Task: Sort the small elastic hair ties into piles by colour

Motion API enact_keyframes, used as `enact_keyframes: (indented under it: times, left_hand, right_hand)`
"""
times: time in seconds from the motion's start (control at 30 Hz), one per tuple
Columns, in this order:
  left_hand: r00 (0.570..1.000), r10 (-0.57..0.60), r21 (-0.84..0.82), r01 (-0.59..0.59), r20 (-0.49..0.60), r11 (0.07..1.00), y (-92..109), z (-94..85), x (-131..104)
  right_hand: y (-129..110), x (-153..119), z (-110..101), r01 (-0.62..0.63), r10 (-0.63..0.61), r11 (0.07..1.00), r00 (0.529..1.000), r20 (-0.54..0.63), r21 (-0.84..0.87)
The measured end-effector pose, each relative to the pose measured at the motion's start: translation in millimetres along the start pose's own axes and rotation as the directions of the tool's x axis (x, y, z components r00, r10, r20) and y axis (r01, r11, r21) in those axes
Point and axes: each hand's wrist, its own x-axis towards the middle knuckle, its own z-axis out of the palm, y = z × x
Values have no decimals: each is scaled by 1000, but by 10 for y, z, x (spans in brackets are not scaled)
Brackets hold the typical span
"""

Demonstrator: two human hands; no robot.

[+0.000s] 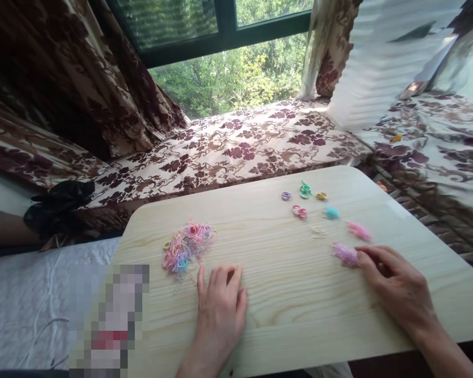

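Observation:
On the wooden table lies a tangled, mixed-colour pile of small bands (187, 247). Just below it my left hand (220, 302) rests on the tabletop, fingers apart and holding nothing. My right hand (396, 286) has its thumb and index finger pinched at the edge of a purple bundle (346, 254). Above that bundle is a pink bundle (358, 231). Smaller groups sit farther back: blue (331, 212), cream (319, 231), red-pink (299, 211), purple (286, 196), green (305, 189) and yellow-brown (321, 196).
The light wooden table (276, 315) has rounded back corners. Behind it is a ledge with floral cloth (240, 139) under a window. A black bag (59, 207) sits at the left, above a quilted white cover (19, 294). A blurred patch hides part of the table's left side.

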Motion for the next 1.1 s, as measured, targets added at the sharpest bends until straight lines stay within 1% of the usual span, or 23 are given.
enact_keyframes:
  times: [0.07, 0.2, 0.27, 0.33, 0.4, 0.47, 0.57, 0.63, 0.7, 0.77, 0.87, 0.97, 1.1]
  left_hand:
    - [1000, -1, -5, 0, -12, 1000, 16, -12, 2]
    - [995, -81, -69, 77, -54, 995, 104, -93, 12]
    - [991, -97, -95, 89, -88, 992, 122, -138, 3]
    - [984, -119, -108, 105, -132, 989, 97, -173, -29]
    - [969, -166, -117, 146, -181, 982, 33, -203, -91]
    - [951, -217, -124, 193, -222, 973, -62, -235, -175]
    - [917, -280, -118, 257, -283, 959, -238, -287, -310]
    - [897, -315, -114, 293, -309, 949, -349, -316, -380]
    - [884, -349, -110, 331, -310, 937, -424, -335, -421]
    - [877, -365, -98, 352, -313, 931, -446, -343, -428]
    - [887, -329, -89, 318, -323, 944, -399, -339, -393]
    - [909, -284, -101, 266, -303, 959, -324, -321, -338]
    - [918, -271, -112, 249, -288, 962, -285, -272, -261]
  right_hand:
    - [-20, 2, -18, 4, -4, 1000, 1000, -4, -23]
    - [-152, -43, -61, 39, -39, 996, 999, -9, -82]
    - [-283, -85, -44, 102, -104, 990, 995, -12, -98]
    - [-465, -128, 32, 201, -200, 978, 980, 11, -58]
    - [-696, -169, 169, 303, -307, 951, 950, 63, 69]
    - [-951, -216, 348, 373, -408, 897, 905, 118, 237]
    - [-1284, -306, 622, 393, -504, 824, 838, 209, 409]
    - [-1413, -374, 765, 410, -558, 783, 796, 237, 467]
    - [-1455, -431, 860, 437, -599, 751, 766, 234, 494]
    - [-1434, -466, 913, 461, -618, 737, 755, 219, 494]
    - [-1381, -475, 940, 456, -611, 742, 762, 216, 492]
    - [-1374, -458, 938, 415, -589, 756, 769, 249, 506]
    - [-1392, -448, 934, 370, -567, 771, 769, 294, 518]
